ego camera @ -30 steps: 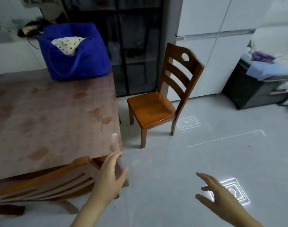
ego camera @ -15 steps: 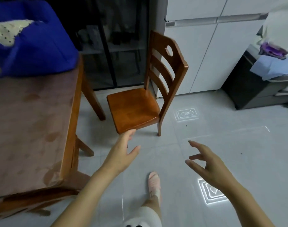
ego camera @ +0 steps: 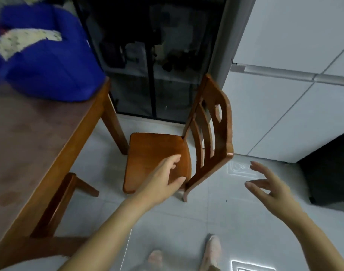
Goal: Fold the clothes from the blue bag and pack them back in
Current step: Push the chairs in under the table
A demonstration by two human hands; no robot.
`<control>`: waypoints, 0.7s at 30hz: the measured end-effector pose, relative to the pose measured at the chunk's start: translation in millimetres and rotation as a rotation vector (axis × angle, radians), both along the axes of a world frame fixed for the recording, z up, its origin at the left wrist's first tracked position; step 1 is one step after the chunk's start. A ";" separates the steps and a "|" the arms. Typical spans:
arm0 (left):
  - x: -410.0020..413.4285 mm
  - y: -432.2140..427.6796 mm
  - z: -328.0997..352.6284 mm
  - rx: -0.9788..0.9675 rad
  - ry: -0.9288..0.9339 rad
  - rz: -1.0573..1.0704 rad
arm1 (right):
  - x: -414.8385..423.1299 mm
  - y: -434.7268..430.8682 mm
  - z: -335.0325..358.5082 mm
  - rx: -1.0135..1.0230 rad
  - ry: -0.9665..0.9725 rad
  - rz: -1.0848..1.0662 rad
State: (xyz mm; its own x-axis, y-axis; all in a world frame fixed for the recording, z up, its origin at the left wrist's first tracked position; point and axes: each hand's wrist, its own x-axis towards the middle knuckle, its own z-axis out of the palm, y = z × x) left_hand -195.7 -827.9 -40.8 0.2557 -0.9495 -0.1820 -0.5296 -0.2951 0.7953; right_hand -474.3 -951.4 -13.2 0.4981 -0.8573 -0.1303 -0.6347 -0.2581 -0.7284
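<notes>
Clothing (ego camera: 24, 39), pale and dotted, shows at the mouth of the blue bag (ego camera: 50, 71), which sits at the far left on the wooden table (ego camera: 30, 143), blurred but plainly full. No garment lies out on the tabletop and none is in either hand, so by my reading the task has barely started: unpacking, folding and repacking are all left to do. Right of the table stands a wooden chair (ego camera: 157, 153), and both hands are out toward it, not toward the bag. The left hand (ego camera: 163, 178) hangs over the near edge of the seat with loose, released fingers, and I cannot tell whether it touches the wood. The right hand (ego camera: 270, 190) is spread and grasps nothing, over the pale floor (ego camera: 226, 222) just right of the chair back. Pink slippers (ego camera: 213, 251) show at the near edge, and white cabinet fronts (ego camera: 284, 114) stand beyond the chair.
</notes>
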 end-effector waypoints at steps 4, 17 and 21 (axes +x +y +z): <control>-32.8 -43.8 -4.1 -0.003 0.048 0.100 | 15.5 -95.0 7.2 -0.011 0.003 0.156; -57.2 -126.6 -5.3 0.157 0.224 0.261 | 128.0 -273.1 -13.3 -0.043 -0.069 0.311; -46.6 -135.6 -11.3 0.153 0.239 0.364 | 164.5 -311.8 -18.2 -0.029 -0.069 0.316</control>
